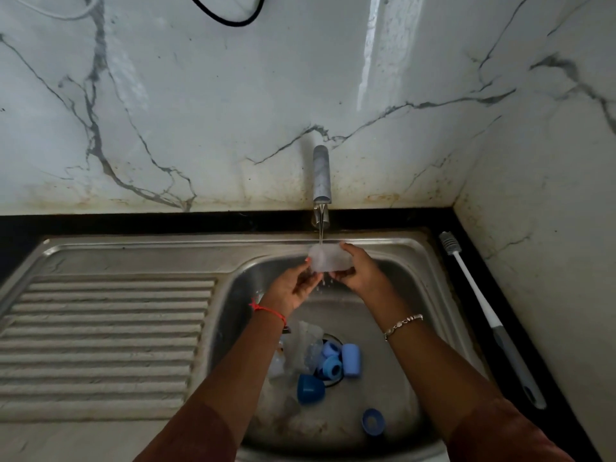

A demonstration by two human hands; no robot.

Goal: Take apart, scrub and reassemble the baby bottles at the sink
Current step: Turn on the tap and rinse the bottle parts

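Wall [233, 111] of white marble with grey veins fills the upper half of the frame. Black cable [233, 20] and white cable [60, 13] loop at the top edge.

Steel sink [416, 258] takes the lower half, with its ribbed draining board [106, 345] at lower left and the basin at centre-right. A black counter edge [133, 221] runs between the sink and the wall.

Both my forearms reach up from the bottom edge and meet over the far side of the basin. My left hand [293, 288] grips the left end of a clear bottle [328, 260], thumb and fingertips curled on it. My right hand [361, 273] holds the right end, fingers wrapped over the top. The bottle lies sideways between them, at centre frame, right under the tap [321, 175]. Thin stream of water [321, 228] hits the bottle and drips off below it.

Bottle brush [483, 305], white stem and grey handle, lies on the counter along the right side of the sink, bristles at the far end.

On the basin floor, around the drain, there is a pile of parts:
- clear pieces [300, 351], blurred, cannot tell which parts
- dark blue cap [310, 389] in front of them
- two blue rings [332, 366] on the drain
- light blue cap [351, 360] just right of the rings
- another blue ring [373, 421] apart from the pile, lower right in the basin

Red thread [266, 310] on my left wrist, beaded bracelet [401, 325] on my right.
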